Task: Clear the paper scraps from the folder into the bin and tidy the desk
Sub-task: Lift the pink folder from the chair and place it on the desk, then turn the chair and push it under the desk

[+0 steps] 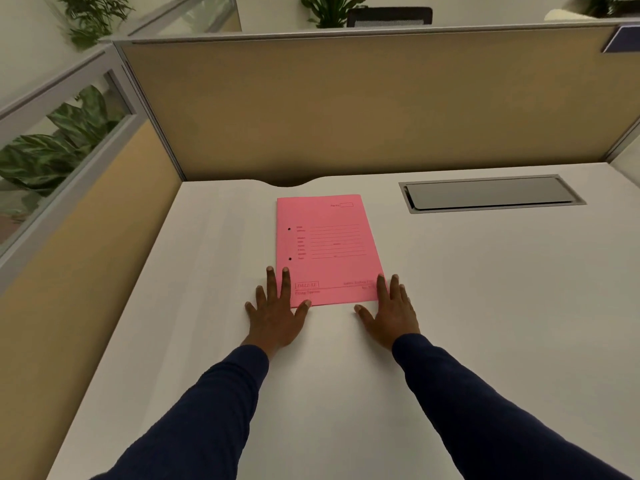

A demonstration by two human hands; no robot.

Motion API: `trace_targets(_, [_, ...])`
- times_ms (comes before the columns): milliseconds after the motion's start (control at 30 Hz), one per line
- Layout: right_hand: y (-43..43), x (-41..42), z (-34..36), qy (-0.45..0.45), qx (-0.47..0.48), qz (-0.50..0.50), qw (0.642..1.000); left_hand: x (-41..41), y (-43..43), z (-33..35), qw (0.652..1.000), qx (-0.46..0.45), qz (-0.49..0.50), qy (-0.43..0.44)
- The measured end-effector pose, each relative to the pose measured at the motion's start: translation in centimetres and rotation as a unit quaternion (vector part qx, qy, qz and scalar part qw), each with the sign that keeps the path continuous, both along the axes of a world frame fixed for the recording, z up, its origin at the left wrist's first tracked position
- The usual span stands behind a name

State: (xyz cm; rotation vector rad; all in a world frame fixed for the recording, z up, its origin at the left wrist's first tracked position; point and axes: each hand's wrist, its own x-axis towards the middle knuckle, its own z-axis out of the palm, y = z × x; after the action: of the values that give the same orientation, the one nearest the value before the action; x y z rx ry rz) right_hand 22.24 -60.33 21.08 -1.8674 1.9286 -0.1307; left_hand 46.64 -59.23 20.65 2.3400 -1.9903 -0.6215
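A closed pink folder with printed lines and two punch holes lies flat on the white desk, its long side running away from me. My left hand lies flat with fingers spread, fingertips on the folder's near left corner. At the near right corner my right hand also lies flat, its fingers touching the folder's edge. Neither hand grips anything. No paper scraps and no bin are in view.
A grey cable hatch is set into the desk at the back right. Tan partition panels wall the desk at the back and left, with a glass strip and plants beyond the left one.
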Motion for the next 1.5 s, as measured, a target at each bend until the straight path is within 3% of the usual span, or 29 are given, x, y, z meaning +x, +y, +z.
trace_targets(300, [14.4,-1.5,3.0,-0.009,0.032,-0.017,0.999,-1.8,13.7,0.4,1.0,0.016,-0.016,0.0])
trace_targets(467, [24.6,-2.5,4.4,0.034,0.056,0.008,0.998,-2.6,23.8,0.3,0.998,0.032,-0.053,0.005])
trace_targets(767, [40.2,-4.8,8.7,0.029,0.039,-0.012,0.999,-7.2,40.0,2.9,0.994,0.041,-0.067,0.075])
trace_targets(1033, [47.5,-9.4,10.7,0.042,0.067,-0.013,0.997,-13.8,48.3,3.6,0.986,0.047,-0.058,0.147])
trace_targets(1300, [54.1,-16.3,12.0,0.062,0.095,0.011,0.993,-21.8,55.3,3.1,0.984,0.06,-0.031,0.167])
trace_targets(1500, [59.5,-24.8,15.3,0.156,0.127,0.101,0.974,-31.6,63.2,2.6,0.976,0.071,0.003,0.206])
